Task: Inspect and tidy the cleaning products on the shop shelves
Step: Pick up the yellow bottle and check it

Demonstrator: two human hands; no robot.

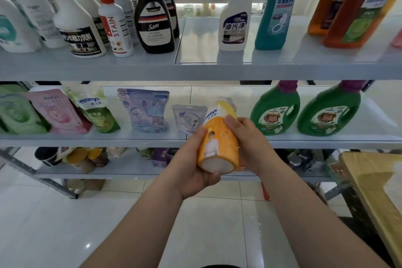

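An orange and yellow bottle (219,137) with a white base is tilted, its base turned toward me, in front of the middle shelf (108,138). My left hand (193,169) grips it from below and the left, with the thumb under the base. My right hand (250,143) holds its right side, fingers curled round the body. The bottle's cap points away toward the shelf and is partly blurred.
The top shelf (195,67) carries white spray bottles, a dark "Sam" bottle (153,22), a white trigger bottle (235,19), a teal bottle (276,6) and orange jugs. Refill pouches (148,109) and two green jugs (276,113) stand on the middle shelf. A wooden table (374,191) is at the right.
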